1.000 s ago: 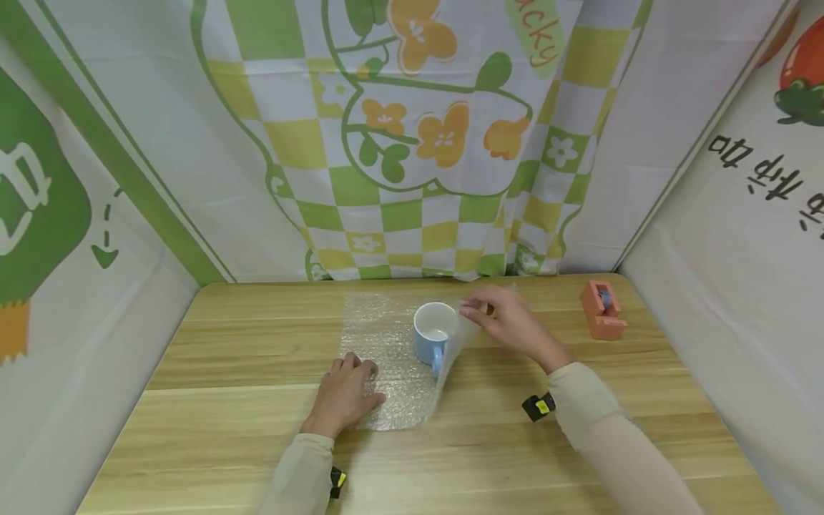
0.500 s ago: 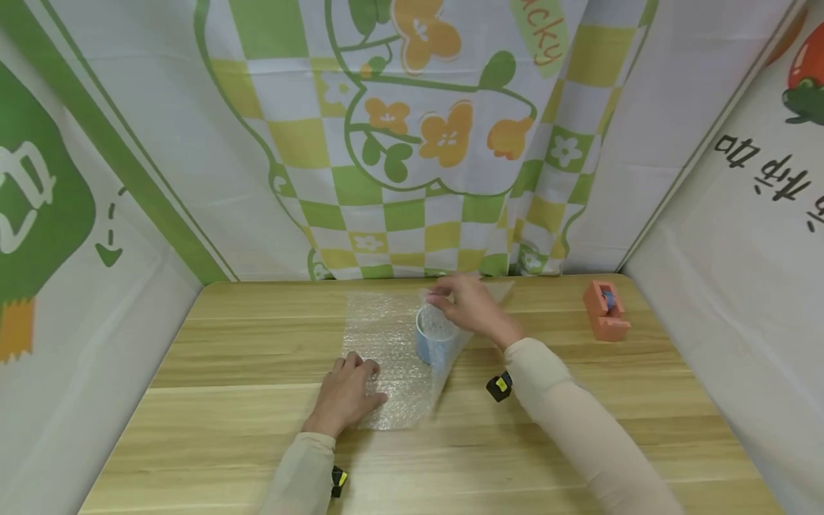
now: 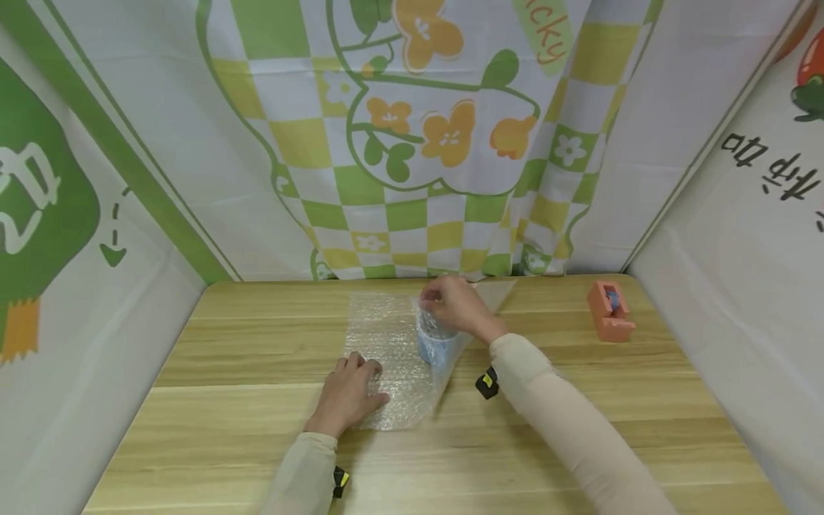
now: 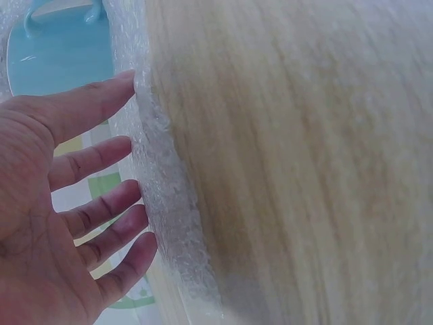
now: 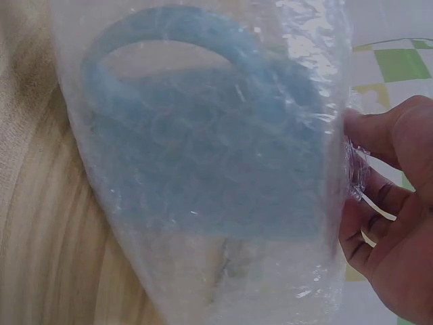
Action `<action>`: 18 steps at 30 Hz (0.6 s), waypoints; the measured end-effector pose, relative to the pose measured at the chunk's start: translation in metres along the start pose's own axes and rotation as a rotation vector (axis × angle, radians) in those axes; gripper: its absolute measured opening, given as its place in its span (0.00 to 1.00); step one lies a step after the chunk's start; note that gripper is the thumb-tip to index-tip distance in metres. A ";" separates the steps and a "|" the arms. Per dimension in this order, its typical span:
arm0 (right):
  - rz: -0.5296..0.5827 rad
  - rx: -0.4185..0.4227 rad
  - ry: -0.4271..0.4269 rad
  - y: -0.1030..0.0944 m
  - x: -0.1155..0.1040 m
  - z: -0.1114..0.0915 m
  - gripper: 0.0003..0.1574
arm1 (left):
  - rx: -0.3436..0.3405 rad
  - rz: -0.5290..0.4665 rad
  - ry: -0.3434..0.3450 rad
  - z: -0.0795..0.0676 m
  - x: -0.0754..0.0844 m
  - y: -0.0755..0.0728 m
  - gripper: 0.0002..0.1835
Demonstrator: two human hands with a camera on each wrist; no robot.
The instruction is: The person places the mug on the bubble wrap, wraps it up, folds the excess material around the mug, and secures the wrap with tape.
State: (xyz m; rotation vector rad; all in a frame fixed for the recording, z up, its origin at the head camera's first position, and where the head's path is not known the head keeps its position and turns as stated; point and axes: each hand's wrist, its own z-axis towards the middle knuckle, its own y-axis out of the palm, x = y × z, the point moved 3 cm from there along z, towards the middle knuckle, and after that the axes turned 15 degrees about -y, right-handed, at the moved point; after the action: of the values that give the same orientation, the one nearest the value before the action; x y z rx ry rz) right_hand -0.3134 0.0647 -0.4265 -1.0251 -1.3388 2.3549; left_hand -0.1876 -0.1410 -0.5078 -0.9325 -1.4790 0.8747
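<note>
A light blue mug (image 4: 61, 57) with a white inside stands upright on a clear sheet of bubble wrap (image 3: 380, 329). The sheet's right part is lifted and drawn over the mug, whose body and handle show through it in the right wrist view. My right hand (image 3: 458, 306) pinches the lifted edge between thumb and fingers, above the mug's rim. Spread over the sheet's front left portion, my left hand (image 3: 350, 393) rests its fingertips on the wrap. Its fingers look fairly straight in the left wrist view, with the thumb nearest the mug.
An orange tape dispenser (image 3: 610, 311) with a blue roll stands at the table's back right. The wooden table (image 3: 257, 343) meets a green and yellow checked curtain (image 3: 444, 214) at the back. White printed cloth walls rise at both sides.
My right hand has moved left, carrying the wrap's edge from the mug's right side over its opening. The mug's handle is now covered by the wrap. My left hand stays in place.
</note>
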 end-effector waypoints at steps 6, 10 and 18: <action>-0.077 0.008 0.018 0.006 0.001 0.000 0.03 | -0.004 -0.003 -0.008 0.000 0.001 0.000 0.26; -0.111 0.027 0.014 0.008 0.000 -0.001 0.03 | -0.006 -0.002 -0.011 0.000 0.001 0.000 0.25; -0.151 0.093 -0.029 0.010 -0.005 -0.004 0.09 | 0.000 -0.002 -0.015 -0.001 0.000 0.000 0.25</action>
State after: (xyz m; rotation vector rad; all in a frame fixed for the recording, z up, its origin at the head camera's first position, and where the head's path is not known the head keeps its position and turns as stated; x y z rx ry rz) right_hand -0.3058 0.0592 -0.4343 -0.8365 -1.2566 2.3043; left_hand -0.1867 -0.1410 -0.5078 -0.9261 -1.4921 0.8821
